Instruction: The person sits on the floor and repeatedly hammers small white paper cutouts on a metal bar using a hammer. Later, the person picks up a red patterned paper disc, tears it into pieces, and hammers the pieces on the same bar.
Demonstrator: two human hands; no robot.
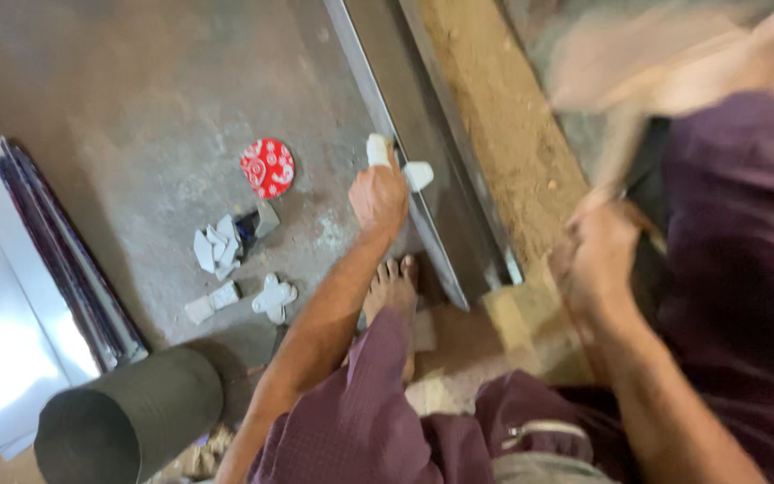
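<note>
My left hand (378,195) reaches forward to a long grey metal rail (414,134) lying on the concrete floor. Its fingers are closed on a small white piece (377,149) held against the rail's edge. A second white piece (418,175) sits on the rail just right of the fingers. My right hand (597,260) is blurred and closed like a fist around a thin stick-like handle (621,152). The handle rises to a pale blurred mass (647,58) at the top right. My bare foot (393,289) rests below the left hand.
A red round lid (267,167) and scattered white pieces (217,244) lie on the floor to the left. A dark grey tube (127,421) and stacked sheets (11,296) sit at the lower left. A rough wooden beam (503,116) runs beside the rail.
</note>
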